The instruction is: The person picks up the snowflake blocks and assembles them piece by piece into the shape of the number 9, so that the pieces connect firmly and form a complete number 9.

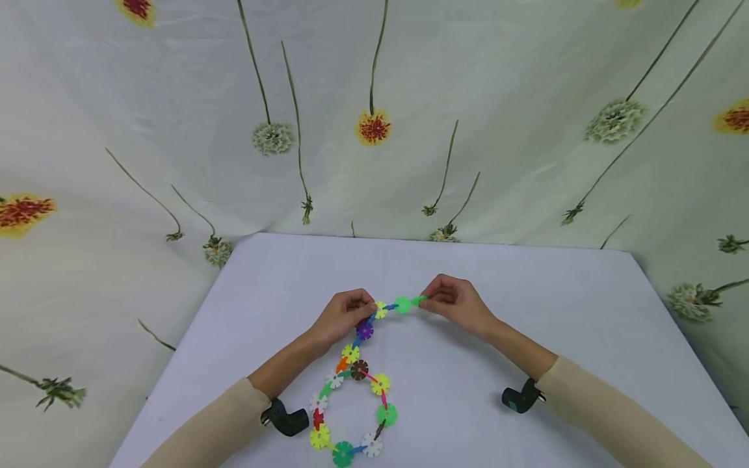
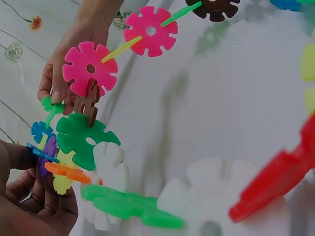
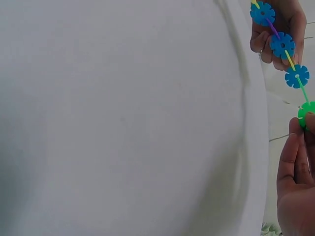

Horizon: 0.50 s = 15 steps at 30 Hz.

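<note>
A chain of slotted plastic flower discs, linked edge to edge in many colours, runs between both hands. Its lower part closes into a loop, with a green disc (image 1: 342,454) at the bottom and a brown disc (image 1: 359,370) at the top. My left hand (image 1: 345,317) grips the straight upper stretch near a yellow disc (image 1: 381,310), above a purple disc (image 1: 365,330). At the chain's far end, my right hand (image 1: 459,302) pinches a bright green disc (image 3: 306,114) between thumb and fingers. Blue discs (image 3: 282,45) sit between the hands in the right wrist view.
A white cloth-covered table (image 1: 468,403) lies beneath the hands. Behind it hangs a pale curtain (image 1: 497,97) printed with flowers. Each wrist carries a black camera, one of them the right wrist camera (image 1: 521,396).
</note>
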Each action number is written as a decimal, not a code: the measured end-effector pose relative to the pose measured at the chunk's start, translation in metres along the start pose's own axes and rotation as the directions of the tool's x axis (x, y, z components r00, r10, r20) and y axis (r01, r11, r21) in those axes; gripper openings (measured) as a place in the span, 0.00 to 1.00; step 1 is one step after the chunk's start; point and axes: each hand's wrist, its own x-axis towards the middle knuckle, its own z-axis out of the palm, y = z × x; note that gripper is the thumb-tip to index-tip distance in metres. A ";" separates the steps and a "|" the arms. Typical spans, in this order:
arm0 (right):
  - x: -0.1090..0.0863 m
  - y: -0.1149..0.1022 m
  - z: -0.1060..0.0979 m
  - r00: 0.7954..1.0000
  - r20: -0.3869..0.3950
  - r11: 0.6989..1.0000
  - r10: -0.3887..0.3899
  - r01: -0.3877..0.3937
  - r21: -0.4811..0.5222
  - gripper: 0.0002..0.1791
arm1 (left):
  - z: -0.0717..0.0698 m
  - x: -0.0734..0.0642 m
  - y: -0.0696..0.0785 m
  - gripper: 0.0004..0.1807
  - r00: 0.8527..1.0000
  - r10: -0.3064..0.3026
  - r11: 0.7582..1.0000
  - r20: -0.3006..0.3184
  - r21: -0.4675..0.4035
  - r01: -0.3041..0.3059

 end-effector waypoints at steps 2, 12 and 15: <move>-0.001 0.001 0.001 1.000 0.007 1.000 -0.004 0.004 0.010 0.09 | 0.001 -0.001 0.000 0.10 1.000 -0.005 1.000 0.001 -0.007 0.005; -0.005 0.001 0.004 0.998 -0.020 0.994 -0.057 0.055 -0.091 0.04 | 0.004 0.001 -0.001 0.11 1.000 0.018 1.000 0.020 -0.008 -0.018; -0.006 -0.002 0.005 0.996 -0.025 0.987 -0.080 0.076 -0.143 0.04 | 0.004 0.003 -0.002 0.11 0.999 0.025 1.000 0.026 -0.004 -0.025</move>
